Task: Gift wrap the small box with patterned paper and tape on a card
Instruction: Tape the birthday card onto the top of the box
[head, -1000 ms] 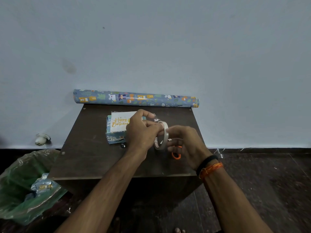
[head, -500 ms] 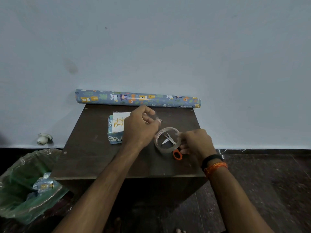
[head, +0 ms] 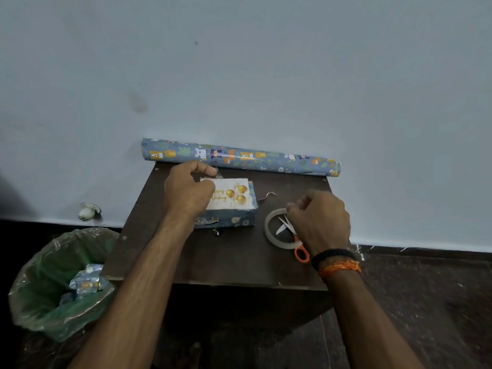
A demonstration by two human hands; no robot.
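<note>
The small box [head: 230,221], wrapped in blue animal-print paper, sits on the dark wooden table [head: 213,259]. A white birthday card [head: 235,195] with gold balloons lies on top of it. My left hand [head: 187,190] hovers over the card's left part and pinches a short strip of clear tape [head: 216,172] at the card's far left corner. My right hand [head: 320,221] rests on the right rim of the tape roll [head: 269,231], which lies flat, with thumb and fingers curled at the rim. Orange-handled scissors [head: 302,254] lie under the roll, blades inside the ring.
The roll of wrapping paper [head: 239,157] lies along the table's far edge against the wall. A small paper scrap [head: 267,195] lies right of the box. A green-lined bin [head: 45,296] with paper offcuts stands on the floor at the left.
The tape roll went from upright in both hands to flat on the table over the scissors. My left hand carried the torn strip left to the card's far corner.
</note>
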